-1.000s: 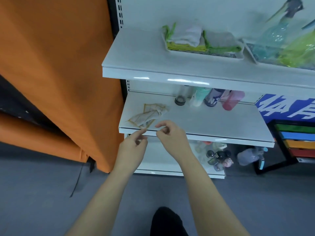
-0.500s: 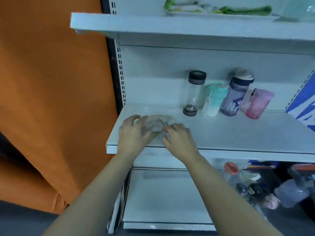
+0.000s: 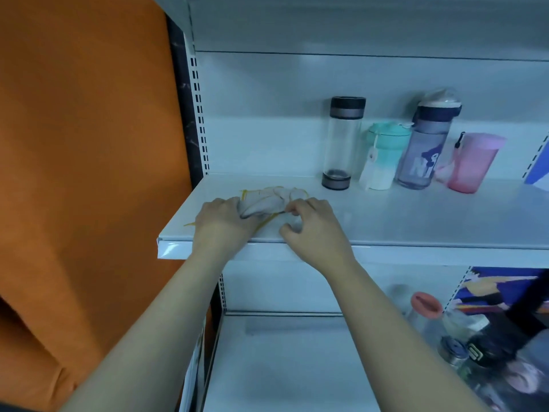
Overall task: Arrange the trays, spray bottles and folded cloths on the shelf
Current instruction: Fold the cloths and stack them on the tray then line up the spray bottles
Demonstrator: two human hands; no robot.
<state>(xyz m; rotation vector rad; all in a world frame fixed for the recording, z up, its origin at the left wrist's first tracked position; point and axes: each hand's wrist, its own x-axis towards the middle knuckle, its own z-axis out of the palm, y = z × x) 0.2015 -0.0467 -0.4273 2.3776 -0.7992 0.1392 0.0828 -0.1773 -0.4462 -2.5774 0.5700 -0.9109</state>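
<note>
Grip, left hand (image 3: pixel 221 224): fingers curled over and clamped on the 9 o'clock end of the cloth (image 3: pixel 267 200), palm down, wrist over the front lip of the shelf (image 3: pixel 416 218).

Grip, right hand (image 3: pixel 315 230): thumb and forefinger together in a pinch on the cloth's edge at its 3 o'clock side; the remaining fingers are curled under.

Cloth: a soft, thin textile, pale grey-beige, with a narrow yellow stitched hem. It lies bunched and creased between both hands on the left front part of the middle shelf. A length of hem shows at 9 o'clock from the left hand, flat on the shelf surface.

Shelf: a white, smooth, slightly glossy panel with a folded front lip. A perforated upright (image 3: pixel 199 114) runs along its left rear corner.

At 2 o'clock from the cloth, against the back panel, four containers stand upright in a row:
- clear cylindrical bottle (image 3: pixel 341 144) with dark cap and base;
- mint-green cup (image 3: pixel 383 156) fading to white, with a hanging tag;
- translucent grey-purple bottle (image 3: pixel 427 144) with dark collar and clear domed lid;
- pink translucent tumbler (image 3: pixel 472 162).

At 9 o'clock, orange fabric (image 3: pixel 89 144) hangs in matte folds. At 6 o'clock, a lower shelf (image 3: pixel 282 367) carries blurred bottles at its right.
</note>
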